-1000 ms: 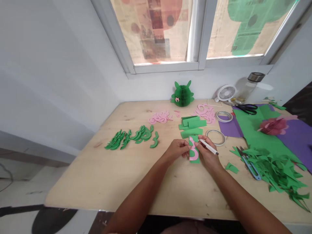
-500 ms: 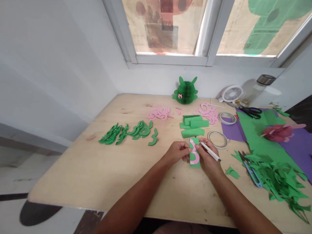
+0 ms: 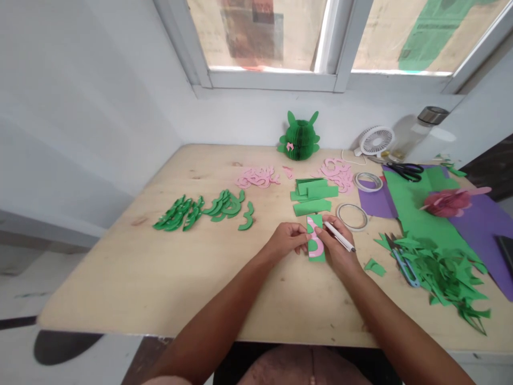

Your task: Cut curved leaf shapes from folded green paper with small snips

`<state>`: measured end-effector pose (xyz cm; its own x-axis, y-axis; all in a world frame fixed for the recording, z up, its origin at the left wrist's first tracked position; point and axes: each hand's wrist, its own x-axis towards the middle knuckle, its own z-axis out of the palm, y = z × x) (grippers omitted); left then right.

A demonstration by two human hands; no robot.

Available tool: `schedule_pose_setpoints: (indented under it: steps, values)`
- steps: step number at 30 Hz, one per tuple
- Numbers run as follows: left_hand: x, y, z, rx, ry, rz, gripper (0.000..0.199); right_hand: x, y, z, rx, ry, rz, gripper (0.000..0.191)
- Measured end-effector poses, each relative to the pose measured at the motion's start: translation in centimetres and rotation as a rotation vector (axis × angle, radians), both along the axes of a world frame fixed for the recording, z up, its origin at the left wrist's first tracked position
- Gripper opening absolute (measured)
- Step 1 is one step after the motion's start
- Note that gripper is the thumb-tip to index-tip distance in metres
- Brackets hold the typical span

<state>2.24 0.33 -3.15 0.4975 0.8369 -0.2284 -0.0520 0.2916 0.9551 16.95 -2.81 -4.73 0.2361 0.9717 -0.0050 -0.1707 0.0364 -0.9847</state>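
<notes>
A green paper strip [image 3: 315, 255] with a curved pink cut-out [image 3: 319, 247] lying on it is held between both hands. My left hand [image 3: 287, 238] pinches its left edge. On the right side, my right hand [image 3: 339, 247] holds the strip, its thumb on the pink piece, and a white pen [image 3: 339, 236] rests in the same hand, its dark end toward the lower right. Beyond the hands lie stacked green strips [image 3: 316, 191]. Curved green cut-outs [image 3: 228, 205] lie in overlapping groups to the left.
Pink cut-outs [image 3: 258, 176] and a green paper figure [image 3: 300, 140] are at the back. To the right are tape rolls [image 3: 367, 182], black scissors [image 3: 405, 171], blue-handled scissors [image 3: 407, 267], green scraps [image 3: 449, 278], a small fan [image 3: 377, 140] and a bottle [image 3: 419, 133].
The camera view has tilted down slightly, so the tabletop things appear higher and a little further left. Both hands keep their hold on the strip and pink piece.
</notes>
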Motion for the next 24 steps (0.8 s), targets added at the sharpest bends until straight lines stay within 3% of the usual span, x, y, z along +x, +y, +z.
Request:
schedule_pose_setpoints:
  steps: [10,24]
  values:
    - [-0.79,0.16,0.4,0.016,-0.048,-0.076,0.024,0.13,-0.01,-0.09,0.027,-0.057,-0.026,0.036]
    - [-0.52,0.06,0.39,0.011,0.03,-0.032,0.028,0.15,0.03,-0.12,0.03,-0.071,-0.029,0.035]
